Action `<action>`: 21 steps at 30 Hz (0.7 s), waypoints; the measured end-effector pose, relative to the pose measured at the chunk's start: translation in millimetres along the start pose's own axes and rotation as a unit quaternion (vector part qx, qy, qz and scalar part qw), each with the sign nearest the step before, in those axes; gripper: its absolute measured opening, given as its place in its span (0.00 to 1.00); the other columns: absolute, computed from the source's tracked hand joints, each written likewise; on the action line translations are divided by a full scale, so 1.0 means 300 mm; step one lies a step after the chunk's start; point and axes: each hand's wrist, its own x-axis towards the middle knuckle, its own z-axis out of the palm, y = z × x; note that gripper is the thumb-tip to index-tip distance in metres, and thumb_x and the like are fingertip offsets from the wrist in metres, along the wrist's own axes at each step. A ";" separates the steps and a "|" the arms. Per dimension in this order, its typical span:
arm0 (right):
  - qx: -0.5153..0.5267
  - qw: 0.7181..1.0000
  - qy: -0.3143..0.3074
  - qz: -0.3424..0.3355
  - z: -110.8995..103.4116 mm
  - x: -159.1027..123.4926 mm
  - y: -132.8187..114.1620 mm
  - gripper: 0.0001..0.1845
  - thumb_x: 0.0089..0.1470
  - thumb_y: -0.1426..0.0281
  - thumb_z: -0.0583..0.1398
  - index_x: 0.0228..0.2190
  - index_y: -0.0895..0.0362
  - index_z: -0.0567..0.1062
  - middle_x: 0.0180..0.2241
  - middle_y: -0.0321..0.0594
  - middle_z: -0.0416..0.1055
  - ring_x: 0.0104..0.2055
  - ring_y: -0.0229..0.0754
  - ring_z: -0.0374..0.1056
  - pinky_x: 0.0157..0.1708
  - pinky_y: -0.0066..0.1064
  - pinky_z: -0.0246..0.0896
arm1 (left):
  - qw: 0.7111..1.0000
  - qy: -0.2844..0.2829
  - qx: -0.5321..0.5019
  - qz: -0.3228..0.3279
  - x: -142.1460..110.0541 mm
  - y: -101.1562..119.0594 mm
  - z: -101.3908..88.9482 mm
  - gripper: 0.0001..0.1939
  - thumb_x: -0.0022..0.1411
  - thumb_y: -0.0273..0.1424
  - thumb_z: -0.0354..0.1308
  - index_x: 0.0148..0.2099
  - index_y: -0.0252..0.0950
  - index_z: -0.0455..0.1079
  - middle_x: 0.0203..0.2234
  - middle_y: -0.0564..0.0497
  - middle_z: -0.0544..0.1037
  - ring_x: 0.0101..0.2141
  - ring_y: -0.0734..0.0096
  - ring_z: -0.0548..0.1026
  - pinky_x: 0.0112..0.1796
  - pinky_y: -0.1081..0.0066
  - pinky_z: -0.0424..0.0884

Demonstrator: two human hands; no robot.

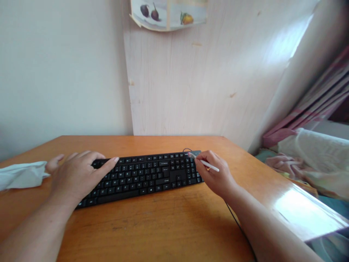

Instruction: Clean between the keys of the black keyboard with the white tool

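A black keyboard (152, 175) lies slightly slanted on the wooden table. My left hand (79, 169) grips its left end, the thumb resting over the top row of keys and the other fingers at the far edge, partly hidden. Pinched in my right hand (215, 170) is a slim brush (208, 165) with a white handle and a pinkish tip. That tip is at the keyboard's upper right corner, above the number pad; whether it touches the surface I cannot tell. My right hand covers part of the keyboard's right end.
A crumpled white cloth or tissue (23, 175) lies left of my left hand. A black cable (240, 227) runs under my right forearm toward the near edge. Behind the table (152, 233) stand a wall and a pale panel (185, 91). Bedding (321, 156) is at the right.
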 end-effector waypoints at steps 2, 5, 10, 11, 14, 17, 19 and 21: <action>-0.010 1.000 -0.017 -0.009 -0.002 0.003 -0.004 0.04 0.62 0.70 0.57 0.33 0.53 0.69 0.29 0.38 0.72 0.33 0.41 0.67 0.34 0.32 0.58 | 1.000 0.000 0.003 0.000 0.001 0.002 -0.003 0.27 0.61 0.58 0.47 0.35 0.45 0.76 0.37 0.47 0.83 0.45 0.49 0.76 0.52 0.50 0.55; -0.017 0.999 -0.044 -0.017 -0.007 0.004 -0.010 0.05 0.61 0.72 0.57 0.31 0.54 0.68 0.29 0.38 0.71 0.32 0.40 0.67 0.32 0.31 0.56 | 1.000 -0.001 0.008 -0.001 0.000 0.003 -0.004 0.27 0.61 0.59 0.47 0.34 0.46 0.76 0.36 0.48 0.83 0.45 0.50 0.76 0.52 0.51 0.55; -0.011 0.997 -0.078 -0.021 -0.019 0.002 -0.014 0.05 0.58 0.74 0.57 0.30 0.53 0.67 0.29 0.37 0.71 0.30 0.39 0.65 0.31 0.30 0.54 | 1.000 0.001 0.009 -0.001 0.000 -0.001 0.000 0.26 0.61 0.59 0.47 0.35 0.46 0.75 0.37 0.49 0.83 0.45 0.52 0.76 0.52 0.50 0.54; -0.007 0.996 -0.087 -0.020 -0.021 0.002 -0.015 0.05 0.57 0.74 0.57 0.30 0.53 0.66 0.29 0.36 0.71 0.30 0.39 0.65 0.30 0.30 0.53 | 1.000 0.000 0.009 0.000 0.000 -0.002 0.001 0.26 0.61 0.59 0.47 0.35 0.46 0.75 0.37 0.49 0.83 0.46 0.51 0.76 0.52 0.50 0.54; -0.002 0.993 -0.115 -0.014 -0.025 0.002 -0.020 0.06 0.55 0.76 0.57 0.29 0.54 0.66 0.27 0.34 0.69 0.29 0.38 0.64 0.29 0.29 0.51 | 1.000 0.001 0.007 0.001 0.001 -0.006 0.004 0.26 0.61 0.59 0.47 0.35 0.46 0.76 0.37 0.48 0.83 0.46 0.51 0.76 0.52 0.51 0.55; 0.001 0.990 -0.140 0.001 -0.028 0.002 -0.025 0.06 0.54 0.76 0.57 0.28 0.54 0.65 0.26 0.34 0.68 0.28 0.38 0.62 0.28 0.29 0.50 | 1.000 0.001 0.002 0.001 0.001 -0.009 0.008 0.26 0.61 0.59 0.47 0.35 0.46 0.76 0.37 0.49 0.83 0.46 0.51 0.76 0.53 0.50 0.54; 0.006 0.988 -0.151 0.013 -0.030 0.003 -0.027 0.06 0.54 0.76 0.57 0.28 0.54 0.65 0.26 0.33 0.68 0.27 0.38 0.62 0.28 0.29 0.49 | 1.000 -0.001 -0.001 -0.001 0.001 -0.011 0.010 0.26 0.61 0.59 0.47 0.35 0.46 0.76 0.38 0.49 0.83 0.46 0.51 0.76 0.53 0.50 0.53; 0.009 0.986 -0.162 0.025 -0.032 0.003 -0.027 0.06 0.53 0.76 0.57 0.27 0.54 0.65 0.25 0.32 0.67 0.26 0.37 0.61 0.28 0.29 0.48 | 1.000 -0.002 -0.004 -0.003 0.001 -0.011 0.010 0.26 0.61 0.59 0.48 0.35 0.46 0.76 0.38 0.48 0.83 0.46 0.50 0.76 0.53 0.49 0.53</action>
